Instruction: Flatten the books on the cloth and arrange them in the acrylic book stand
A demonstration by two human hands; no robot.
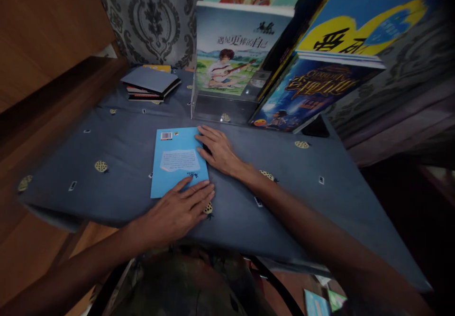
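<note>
While the left hand (178, 210) overlaps the book (179, 158), the right (217, 151) lies palm-down.

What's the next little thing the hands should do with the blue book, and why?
Perhaps the right hand could curl its fingertips under the right edge of the blue book and gently raise it. The book lies flat on the table, barcode side up, and the right hand rests at that edge, while the left hand lies over the near right corner.
</note>
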